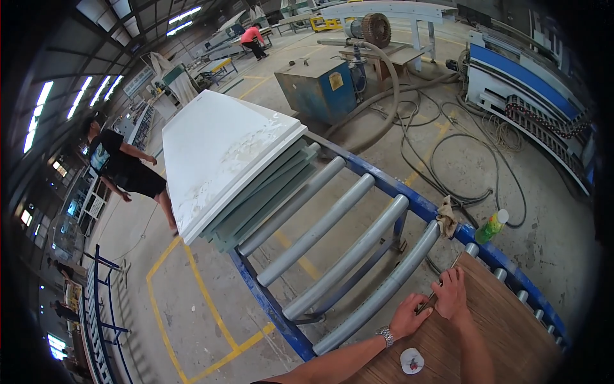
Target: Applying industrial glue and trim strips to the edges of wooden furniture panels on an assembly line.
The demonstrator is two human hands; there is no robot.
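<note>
A brown wood-grain board lies on the rollers at the lower right. Both of my hands are close together at its corner. My left hand, with a metal watch at the wrist, has its fingers curled round a slim dark tool along the board's edge. Beside it, my right hand presses down with bent fingers at the same edge; the tool seems to run under it, but its kind is hidden. A round white sticker or piece of paper with a dark mark lies on the board.
The blue-framed roller conveyor carries a stack of white-topped panels farther off. A green bottle and a crumpled rag rest on its right rail. Hoses cross the floor. A person in black is at the left.
</note>
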